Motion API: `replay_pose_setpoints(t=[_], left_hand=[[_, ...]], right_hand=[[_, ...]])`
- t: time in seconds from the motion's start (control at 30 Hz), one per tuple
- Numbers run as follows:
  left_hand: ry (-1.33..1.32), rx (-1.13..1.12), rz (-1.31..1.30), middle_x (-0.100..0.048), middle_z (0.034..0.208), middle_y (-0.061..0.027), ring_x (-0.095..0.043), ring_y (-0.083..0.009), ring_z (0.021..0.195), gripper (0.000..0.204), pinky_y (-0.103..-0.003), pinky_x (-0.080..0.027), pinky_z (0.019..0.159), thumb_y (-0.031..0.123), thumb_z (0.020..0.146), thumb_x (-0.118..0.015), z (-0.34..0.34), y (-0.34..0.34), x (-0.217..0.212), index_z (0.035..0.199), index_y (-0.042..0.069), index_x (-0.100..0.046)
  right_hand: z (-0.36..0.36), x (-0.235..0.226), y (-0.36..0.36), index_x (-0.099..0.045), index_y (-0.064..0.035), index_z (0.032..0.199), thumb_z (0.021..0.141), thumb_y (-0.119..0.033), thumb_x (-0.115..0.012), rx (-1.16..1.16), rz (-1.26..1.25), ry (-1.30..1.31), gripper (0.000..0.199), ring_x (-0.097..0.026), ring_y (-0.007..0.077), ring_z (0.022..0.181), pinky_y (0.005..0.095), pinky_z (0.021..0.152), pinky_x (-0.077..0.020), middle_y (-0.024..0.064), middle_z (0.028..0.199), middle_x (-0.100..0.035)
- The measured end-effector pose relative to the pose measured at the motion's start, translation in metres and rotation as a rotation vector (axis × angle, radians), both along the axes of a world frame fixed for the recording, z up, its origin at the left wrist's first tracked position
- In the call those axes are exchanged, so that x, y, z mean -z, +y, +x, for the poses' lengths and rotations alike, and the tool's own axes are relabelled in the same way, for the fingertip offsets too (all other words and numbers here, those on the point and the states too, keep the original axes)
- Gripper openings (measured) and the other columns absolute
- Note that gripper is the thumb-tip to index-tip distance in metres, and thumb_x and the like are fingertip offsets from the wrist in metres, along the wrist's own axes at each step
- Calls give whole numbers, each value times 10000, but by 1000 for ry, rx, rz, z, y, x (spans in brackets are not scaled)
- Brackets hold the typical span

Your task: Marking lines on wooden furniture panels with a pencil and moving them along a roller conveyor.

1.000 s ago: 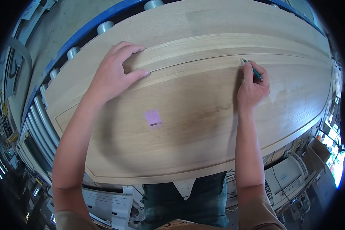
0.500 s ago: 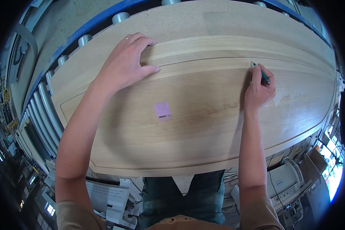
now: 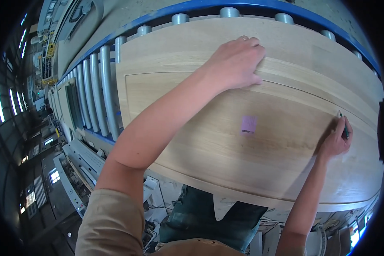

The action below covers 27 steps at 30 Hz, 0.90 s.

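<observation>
A large pale wooden panel [image 3: 192, 141] with a raised frame and a groove along its border lies flat before me. My left hand [image 3: 239, 62] rests across the panel's far border, fingers bent at its outer side and thumb apart on the inner side. It looks open, though the undersides of the fingers are hidden. Farther right, my right hand [image 3: 339, 138] is closed round a green pencil [image 3: 346, 131]. The pencil's pale tip is up by the groove near the panel's right part. A small purple label [image 3: 248, 125] sits on the panel between my hands.
Bare particleboard [image 3: 281, 42] extends beyond the far border. Metal rollers [image 3: 109, 91] and a blue conveyor rail [image 3: 192, 8] run round the left and far sides. Grey machinery [image 3: 79, 160] stands at the lower left, with cables and equipment below the near edge.
My view has turned left, so the panel and both hands appear farther right. My left fingers look more bent. The pencil remains in my right hand near the groove.
</observation>
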<state>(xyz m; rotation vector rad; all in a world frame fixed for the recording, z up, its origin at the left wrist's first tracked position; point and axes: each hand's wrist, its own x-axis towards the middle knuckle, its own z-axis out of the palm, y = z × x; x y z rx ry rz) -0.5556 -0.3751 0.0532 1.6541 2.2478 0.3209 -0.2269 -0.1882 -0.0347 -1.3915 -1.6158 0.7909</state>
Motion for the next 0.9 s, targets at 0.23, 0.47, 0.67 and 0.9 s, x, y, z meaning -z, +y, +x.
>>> replay_pose_setpoints(t=[0.23,0.47,0.67,0.9], left_hand=[[-37,-7,-41,-674,1147,-134,-639,-334,1124,349,-447,-563,971,236,774,-862,2,1,-2,1008,28,-707],[-11,37,-46,-681,1161,-135,-646,-340,1124,523,-435,-529,1001,281,766,-869,-2,2,1,1182,15,-697],[-35,27,-23,-682,1135,-148,-646,-351,1111,448,-448,-528,992,270,765,-871,-3,3,1,1098,20,-705],[-78,-1,-47,-656,1154,-174,-610,-384,1151,449,-465,-505,1013,254,757,-875,-5,4,5,1084,13,-685]], right_hand=[[1,-1,2,-754,27,1113,984,-172,-757,7,-14,11,237,-700,127,861,259,799,-553,92,994,-776],[1,2,2,-757,26,1109,983,-177,-755,5,-22,26,239,-697,126,851,259,791,-549,89,989,-776],[-1,1,2,-755,26,1120,983,-184,-756,6,12,56,251,-689,119,834,253,785,-547,87,984,-776],[-8,5,-7,-743,36,1070,976,-130,-742,-7,-18,115,191,-664,102,814,266,743,-551,65,920,-749]])
